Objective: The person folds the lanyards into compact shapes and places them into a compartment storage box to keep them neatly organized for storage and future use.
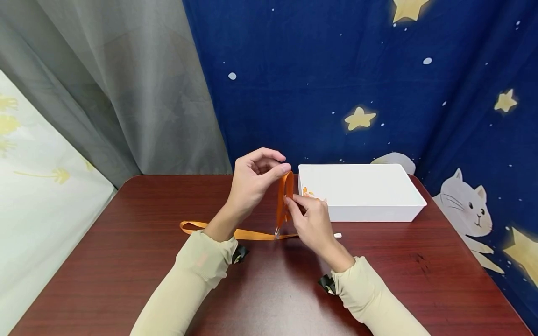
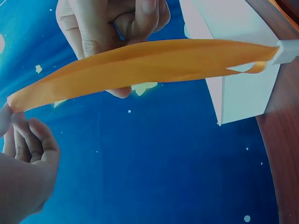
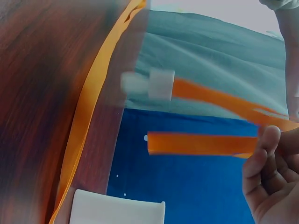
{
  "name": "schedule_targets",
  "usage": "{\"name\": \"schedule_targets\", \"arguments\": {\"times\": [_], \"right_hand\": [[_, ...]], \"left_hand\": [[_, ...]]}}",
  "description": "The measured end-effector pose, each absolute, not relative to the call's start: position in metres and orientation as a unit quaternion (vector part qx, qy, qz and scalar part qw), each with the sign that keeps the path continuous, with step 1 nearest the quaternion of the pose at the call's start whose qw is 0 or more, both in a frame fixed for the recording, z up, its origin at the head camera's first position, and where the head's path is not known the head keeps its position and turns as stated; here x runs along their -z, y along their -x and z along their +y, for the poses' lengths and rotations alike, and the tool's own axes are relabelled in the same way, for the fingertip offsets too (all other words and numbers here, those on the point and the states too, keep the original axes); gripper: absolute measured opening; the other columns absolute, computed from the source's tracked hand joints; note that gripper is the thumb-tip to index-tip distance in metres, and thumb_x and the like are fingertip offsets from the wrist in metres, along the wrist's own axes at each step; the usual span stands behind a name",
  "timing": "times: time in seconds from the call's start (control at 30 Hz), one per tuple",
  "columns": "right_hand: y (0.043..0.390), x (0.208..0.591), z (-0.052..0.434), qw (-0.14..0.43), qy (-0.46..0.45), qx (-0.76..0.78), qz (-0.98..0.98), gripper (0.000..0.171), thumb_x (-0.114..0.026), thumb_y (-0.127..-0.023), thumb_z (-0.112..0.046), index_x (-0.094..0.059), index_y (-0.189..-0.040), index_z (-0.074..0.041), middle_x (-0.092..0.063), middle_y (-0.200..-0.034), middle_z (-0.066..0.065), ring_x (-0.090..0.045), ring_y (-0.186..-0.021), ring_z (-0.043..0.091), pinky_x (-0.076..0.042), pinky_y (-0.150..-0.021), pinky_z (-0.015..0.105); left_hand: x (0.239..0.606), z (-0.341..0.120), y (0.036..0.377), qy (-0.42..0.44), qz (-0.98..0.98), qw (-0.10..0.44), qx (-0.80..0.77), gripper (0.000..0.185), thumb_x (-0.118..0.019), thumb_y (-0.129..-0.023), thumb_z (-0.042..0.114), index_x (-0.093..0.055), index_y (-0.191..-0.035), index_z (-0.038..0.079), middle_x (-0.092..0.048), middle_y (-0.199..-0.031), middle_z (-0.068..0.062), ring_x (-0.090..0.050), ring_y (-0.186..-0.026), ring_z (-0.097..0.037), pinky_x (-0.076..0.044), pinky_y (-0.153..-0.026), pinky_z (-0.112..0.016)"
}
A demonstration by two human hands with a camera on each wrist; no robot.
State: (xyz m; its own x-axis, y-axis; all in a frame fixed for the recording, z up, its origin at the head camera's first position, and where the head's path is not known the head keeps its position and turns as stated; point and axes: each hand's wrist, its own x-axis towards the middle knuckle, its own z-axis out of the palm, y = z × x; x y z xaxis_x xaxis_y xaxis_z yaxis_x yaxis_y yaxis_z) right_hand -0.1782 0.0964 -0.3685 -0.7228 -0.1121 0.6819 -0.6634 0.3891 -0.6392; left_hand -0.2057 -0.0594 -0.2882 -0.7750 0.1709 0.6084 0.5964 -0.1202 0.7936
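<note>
An orange lanyard (image 1: 282,200), folded into hanging strands, is held upright above the table between both hands. My left hand (image 1: 252,179) pinches its top bend between thumb and finger. Lower down, my right hand (image 1: 313,224) pinches the strands with thumb and fingertips. A white clip (image 3: 161,85) hangs at the lower end, blurred in the right wrist view. Beneath the hands, a second orange strap (image 1: 254,234) lies stretched across the table, looped at its left end. A small white end piece (image 1: 337,235) shows on the table beyond my right wrist.
A white box (image 1: 365,213) with an orange floral print at its left stands at the back right of the dark red wooden table (image 1: 138,266). Behind the table hang a grey curtain (image 1: 168,93) and a blue star-patterned curtain (image 1: 294,93).
</note>
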Motion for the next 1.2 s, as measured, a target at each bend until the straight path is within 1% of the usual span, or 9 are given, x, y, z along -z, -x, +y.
{"name": "schedule_targets", "arguments": {"times": [0.13, 0.3, 0.47, 0.6, 0.73, 0.8, 0.9, 1.03, 1.2], "right_hand": [[0.176, 0.369, 0.094, 0.273, -0.247, -0.503, -0.782, 0.019, -0.061, -0.096, -0.003, -0.070, -0.079, -0.004, -0.058, -0.058, -0.003, -0.052, -0.049, 0.005, -0.042, -0.045, 0.021], [0.175, 0.369, 0.091, 0.281, -0.249, -0.496, -0.783, 0.020, -0.061, -0.096, -0.004, -0.068, -0.078, -0.006, -0.055, -0.056, -0.005, -0.051, -0.048, 0.005, -0.039, -0.044, 0.019], [0.172, 0.370, 0.089, 0.299, -0.257, -0.485, -0.781, 0.014, -0.062, -0.096, -0.005, -0.073, -0.087, -0.003, -0.060, -0.063, -0.001, -0.054, -0.055, 0.010, -0.044, -0.047, 0.022], [0.169, 0.370, 0.087, 0.303, -0.260, -0.469, -0.788, 0.013, -0.061, -0.096, -0.006, -0.073, -0.091, -0.002, -0.066, -0.072, 0.003, -0.058, -0.062, 0.011, -0.048, -0.051, 0.026], [0.167, 0.368, 0.086, 0.308, -0.257, -0.448, -0.799, 0.013, -0.061, -0.095, -0.005, -0.073, -0.089, -0.001, -0.065, -0.073, 0.003, -0.055, -0.061, 0.011, -0.043, -0.050, 0.024], [0.166, 0.367, 0.086, 0.312, -0.253, -0.441, -0.803, 0.013, -0.062, -0.094, -0.005, -0.073, -0.087, -0.001, -0.062, -0.072, 0.001, -0.053, -0.060, 0.013, -0.040, -0.050, 0.023], [0.167, 0.367, 0.087, 0.307, -0.247, -0.442, -0.806, 0.015, -0.064, -0.094, -0.006, -0.073, -0.083, -0.002, -0.057, -0.071, -0.001, -0.049, -0.060, 0.014, -0.037, -0.051, 0.023], [0.167, 0.367, 0.090, 0.285, -0.244, -0.453, -0.809, 0.019, -0.064, -0.095, -0.007, -0.071, -0.077, -0.005, -0.049, -0.065, -0.004, -0.043, -0.057, 0.011, -0.034, -0.048, 0.023], [0.166, 0.367, 0.091, 0.278, -0.250, -0.454, -0.809, 0.021, -0.063, -0.095, -0.006, -0.070, -0.074, -0.006, -0.047, -0.063, -0.006, -0.042, -0.054, 0.008, -0.032, -0.046, 0.022]], "left_hand": [[0.287, -0.058, 0.205, 0.287, -0.638, 0.166, 0.695, 0.020, -0.076, -0.084, -0.002, -0.065, -0.098, -0.011, -0.071, -0.075, -0.001, -0.061, -0.066, -0.022, -0.049, -0.060, -0.023], [0.287, -0.059, 0.204, 0.281, -0.637, 0.168, 0.698, 0.017, -0.076, -0.085, -0.001, -0.066, -0.096, -0.009, -0.071, -0.076, -0.003, -0.062, -0.066, -0.021, -0.051, -0.062, -0.025], [0.286, -0.061, 0.204, 0.282, -0.641, 0.178, 0.692, 0.016, -0.075, -0.086, 0.000, -0.066, -0.096, -0.009, -0.072, -0.078, -0.005, -0.065, -0.068, -0.021, -0.055, -0.065, -0.028], [0.286, -0.061, 0.205, 0.287, -0.645, 0.199, 0.680, 0.015, -0.075, -0.085, -0.001, -0.067, -0.095, -0.008, -0.071, -0.076, -0.008, -0.064, -0.066, -0.021, -0.053, -0.061, -0.027], [0.285, -0.058, 0.204, 0.292, -0.648, 0.225, 0.667, 0.012, -0.077, -0.084, -0.001, -0.068, -0.092, -0.004, -0.070, -0.074, -0.010, -0.061, -0.062, -0.024, -0.050, -0.057, -0.025], [0.285, -0.057, 0.204, 0.292, -0.648, 0.233, 0.664, 0.012, -0.077, -0.084, -0.001, -0.068, -0.092, -0.003, -0.069, -0.074, -0.010, -0.060, -0.062, -0.027, -0.049, -0.055, -0.025], [0.283, -0.056, 0.205, 0.292, -0.647, 0.239, 0.663, 0.013, -0.077, -0.084, -0.001, -0.068, -0.091, -0.004, -0.069, -0.074, -0.010, -0.060, -0.061, -0.027, -0.049, -0.055, -0.025], [0.283, -0.054, 0.205, 0.297, -0.649, 0.243, 0.657, 0.012, -0.077, -0.084, 0.000, -0.068, -0.091, -0.003, -0.069, -0.074, -0.009, -0.062, -0.062, -0.022, -0.051, -0.056, -0.026], [0.284, -0.052, 0.204, 0.298, -0.652, 0.246, 0.653, 0.012, -0.078, -0.084, 0.001, -0.068, -0.091, -0.001, -0.069, -0.074, -0.009, -0.061, -0.062, -0.021, -0.051, -0.057, -0.026]]}}
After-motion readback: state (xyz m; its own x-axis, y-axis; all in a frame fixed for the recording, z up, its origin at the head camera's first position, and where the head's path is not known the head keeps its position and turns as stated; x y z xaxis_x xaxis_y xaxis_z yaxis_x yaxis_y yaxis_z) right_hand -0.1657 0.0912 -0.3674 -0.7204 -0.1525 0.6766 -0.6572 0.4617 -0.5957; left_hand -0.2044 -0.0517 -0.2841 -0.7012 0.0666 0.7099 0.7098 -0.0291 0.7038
